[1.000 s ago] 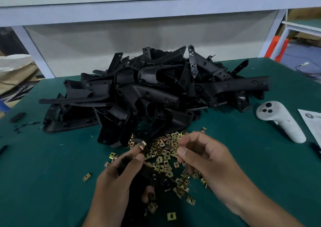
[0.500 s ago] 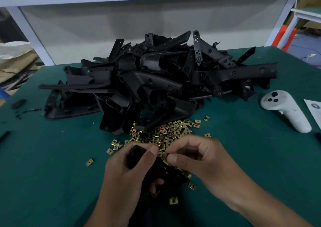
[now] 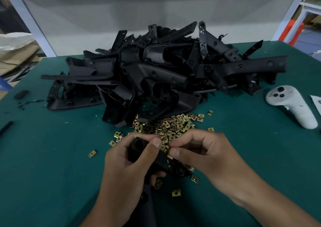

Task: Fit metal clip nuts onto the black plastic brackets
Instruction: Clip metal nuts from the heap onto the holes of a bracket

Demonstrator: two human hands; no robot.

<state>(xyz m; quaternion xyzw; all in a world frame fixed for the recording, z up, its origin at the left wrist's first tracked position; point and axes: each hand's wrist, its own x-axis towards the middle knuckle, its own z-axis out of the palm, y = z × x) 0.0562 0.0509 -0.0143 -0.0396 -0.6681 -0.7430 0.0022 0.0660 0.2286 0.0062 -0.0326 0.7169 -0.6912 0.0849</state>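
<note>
Hands at work: our left hand (image 3: 128, 166) grips a stiff, light bracket (image 3: 139, 146) mid-body; our right hand (image 3: 205, 155) pinches a small, slippery clip nut (image 3: 167, 148) by its edges.

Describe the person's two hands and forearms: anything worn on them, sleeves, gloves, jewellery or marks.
Both hands are bare. The left hand and the right hand wear no gloves, and no rings show on the visible fingers. The forearms run to the bottom edge of the picture with no sleeve, watch or wristband on the parts in view. The thumbnails are short and unpainted. No marks or plasters can be made out.
</note>
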